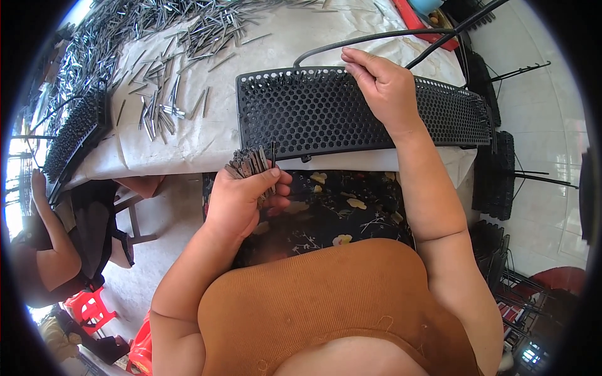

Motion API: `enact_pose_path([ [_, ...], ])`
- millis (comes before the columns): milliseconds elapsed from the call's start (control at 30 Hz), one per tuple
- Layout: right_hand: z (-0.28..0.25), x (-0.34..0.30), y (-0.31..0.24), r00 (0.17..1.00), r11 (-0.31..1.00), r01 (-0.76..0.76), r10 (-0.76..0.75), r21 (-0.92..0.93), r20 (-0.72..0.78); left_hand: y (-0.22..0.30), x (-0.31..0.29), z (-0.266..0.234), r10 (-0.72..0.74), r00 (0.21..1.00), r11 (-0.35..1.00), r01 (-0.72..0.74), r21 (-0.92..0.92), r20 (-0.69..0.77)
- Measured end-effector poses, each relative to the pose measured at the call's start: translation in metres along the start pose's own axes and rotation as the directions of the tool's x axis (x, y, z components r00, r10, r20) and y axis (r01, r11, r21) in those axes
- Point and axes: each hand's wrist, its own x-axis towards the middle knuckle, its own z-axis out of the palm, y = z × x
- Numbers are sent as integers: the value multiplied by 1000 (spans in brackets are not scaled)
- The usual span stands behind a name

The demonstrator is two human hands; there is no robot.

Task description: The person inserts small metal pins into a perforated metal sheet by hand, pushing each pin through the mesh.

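Observation:
My left hand [232,203] is closed round a bundle of thin, dark metal strips [249,163], just off the table's near edge. One strip stands up apart from the bunch near my thumb. In front of me a long black rack [307,116], full of small round holes, lies along the table edge. Over the middle of its far rim is my right hand [384,88], thumb and fingers pinched together. Whatever they hold, if anything, is hidden. Strip ends poke up along the rack's far left rim.
Loose metal strips [213,31] are heaped at the table's far left, with a few scattered nearer. A bent black rod [376,36] runs behind the rack. At the left, another person's arm [53,232] is beside a similar rack [78,135]. More black racks [492,175] stand at the right.

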Motion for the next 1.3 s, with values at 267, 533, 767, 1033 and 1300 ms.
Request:
enact_pose_path([
  [267, -4, -1, 2, 999, 999, -36, 37, -21, 33, 1, 0, 2, -3, 1000, 1000, 4, 21, -28],
  [533, -9, -4, 2, 991, 992, -122, 119, 38, 67, 1, 0, 3, 20, 1000, 1000, -20, 8, -18],
  [767, -10, -3, 2, 991, 991, -122, 118, 62, 66, 2, 0, 4, 6, 999, 1000, -5, 17, -31],
  [1033, -9, -8, 2, 987, 988, -148, 145, 38, 70, 2, 0, 5, 22, 999, 1000, -22, 13, -31],
  [1300, -6, -12, 0, 982, 981, -185, 182, 67, 44, 1, -1, 4, 24, 999, 999, -23, 28, -26],
])
